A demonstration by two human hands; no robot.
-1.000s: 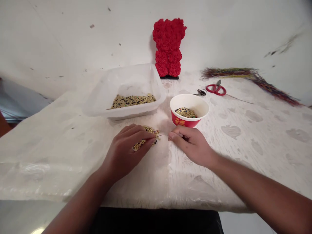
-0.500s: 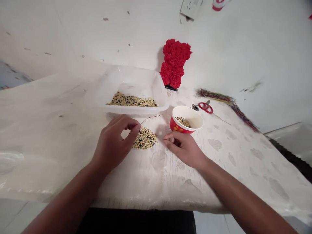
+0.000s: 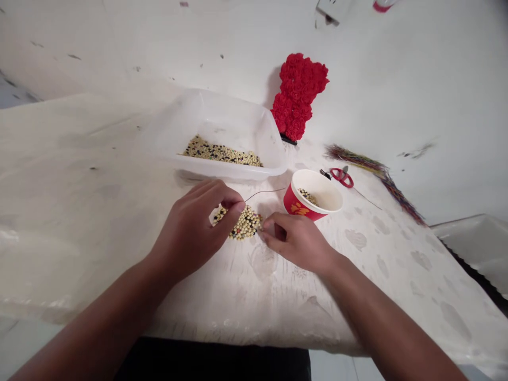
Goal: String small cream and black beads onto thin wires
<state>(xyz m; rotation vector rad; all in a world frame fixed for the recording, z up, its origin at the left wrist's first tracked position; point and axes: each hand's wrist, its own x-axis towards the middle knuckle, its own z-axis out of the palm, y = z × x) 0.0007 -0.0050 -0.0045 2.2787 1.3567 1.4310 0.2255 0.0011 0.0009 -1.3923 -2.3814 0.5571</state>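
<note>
My left hand [image 3: 198, 227] pinches a thin dark wire [image 3: 264, 191] between thumb and forefinger; the wire's free end curves off to the right toward the paper cup. Beneath the fingers lies a heap of small beads [image 3: 246, 223], mostly cream with some black ones, partly covered by the left hand. At the heap's right edge, my right hand [image 3: 296, 239] has thumb and fingertips brought close together beside the beads. Whatever is between those fingertips is too small to make out. Just behind the right hand stands a red and white paper cup [image 3: 304, 207] with more beads inside.
A translucent plastic tub [image 3: 238, 170] of beads sits behind the heap. A red rose-covered figure [image 3: 297, 95] stands by the wall. Red-handled scissors [image 3: 342, 178] and a bundle of coloured wires [image 3: 377, 172] lie at the back right of the covered table [image 3: 254, 301].
My right hand has moved left to the edge of the bead heap. My left hand still pinches the wire. The whole view has shifted and tilted slightly.
</note>
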